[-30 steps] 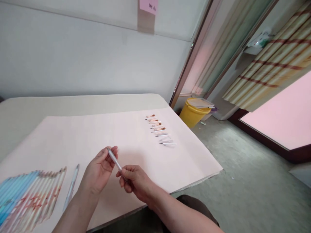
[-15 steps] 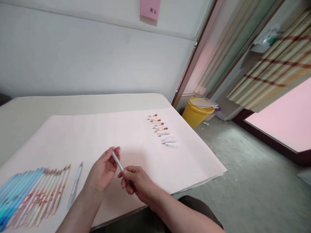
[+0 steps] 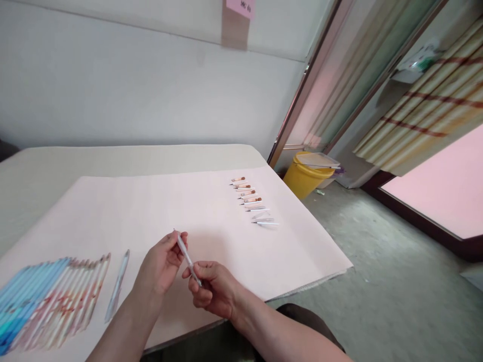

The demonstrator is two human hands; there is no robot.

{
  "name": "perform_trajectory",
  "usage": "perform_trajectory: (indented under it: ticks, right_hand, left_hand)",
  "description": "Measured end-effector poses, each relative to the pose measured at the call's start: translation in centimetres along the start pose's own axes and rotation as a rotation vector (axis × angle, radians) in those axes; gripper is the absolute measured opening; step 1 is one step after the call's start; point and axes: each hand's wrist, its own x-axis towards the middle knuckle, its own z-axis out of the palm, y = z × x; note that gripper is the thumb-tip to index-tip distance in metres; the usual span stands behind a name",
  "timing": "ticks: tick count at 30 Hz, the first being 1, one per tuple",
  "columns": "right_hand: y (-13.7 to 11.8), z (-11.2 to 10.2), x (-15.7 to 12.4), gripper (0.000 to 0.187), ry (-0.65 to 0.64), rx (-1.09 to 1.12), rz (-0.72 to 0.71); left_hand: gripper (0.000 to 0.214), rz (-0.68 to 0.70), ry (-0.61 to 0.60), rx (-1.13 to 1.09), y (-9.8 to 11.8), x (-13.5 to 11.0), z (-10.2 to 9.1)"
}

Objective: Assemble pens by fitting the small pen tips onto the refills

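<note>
The left hand [image 3: 160, 264] and right hand [image 3: 215, 290] grip opposite ends of a white pen [image 3: 185, 251] in their fingers, above the paper-covered surface [image 3: 132, 160]; the pink note [image 3: 240, 6] bears handwriting too small to read.

There is 1 held pen [image 3: 184, 251], 1 lone pen [image 3: 117, 286] and 4 brown-ended pieces [image 3: 248, 193].

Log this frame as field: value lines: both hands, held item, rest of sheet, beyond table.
held item: slim pale pen
right hand: pinches its near end
left hand: holds its far end
sheet, left: blue pens beside pale pens; lone pen apart
sheet, right: brown-topped pieces, dark-tipped thin sticks
beyond table: yellow bin
</note>
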Motion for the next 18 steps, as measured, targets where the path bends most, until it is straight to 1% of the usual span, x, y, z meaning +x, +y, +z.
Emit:
perform_trajectory:
  ticks: [2, 4, 6, 7, 9, 10, 12, 14, 16, 18]
  right_hand:
    - [0.2, 0.0, 0.3, 0.023, 0.058, -0.069, -0.028]
    - [0.5, 0.1, 0.4, 0.028, 0.125, -0.171, -0.044]
    - [0.7, 0.4, 0.4, 0.034, 0.175, -0.304, -0.019]
    - [0.8, 0.6, 0.3, 0.037, 0.196, -0.375, -0.009]
    - [0.7, 0.9, 0.1, 0.039, 0.258, -0.497, -0.022]
    - [0.7, 1.0, 0.0, 0.038, 0.298, -0.534, -0.052]
    - [0.3, 1.1, -0.1, 0.034, 0.375, -0.554, -0.117]
    - [-0.1, 1.1, -0.1, 0.029, 0.429, -0.546, -0.152]
    - [-0.4, 1.0, 0.0, 0.026, 0.454, -0.526, -0.163]
    - [-0.6, 1.0, 0.0, 0.026, 0.459, -0.509, -0.165]
  left_hand:
    - [0.002, 0.064, 0.001, 0.127, -0.2, -0.2, 0.0]
    - [0.017, 0.135, 0.015, 0.278, -0.3, -0.5, 0.2]
    - [0.029, 0.176, 0.015, 0.407, -0.2, -0.7, 0.4]
    - [0.032, 0.185, 0.001, 0.478, 0.0, -0.6, 0.4]
    - [0.03, 0.214, -0.009, 0.675, 0.8, -0.2, -0.1]
    - [0.028, 0.235, -0.004, 0.812, 1.3, 0.2, -0.7]
    - [0.024, 0.317, 0.106, 1.125, 2.6, 1.0, -2.4]
    - [0.022, 0.383, 0.2, 1.376, 3.9, 1.6, -4.6]
    - [0.015, 0.409, 0.223, 1.589, 5.3, 1.7, -6.4]
    - [0.015, 0.416, 0.233, 1.806, 6.7, 1.6, -7.7]
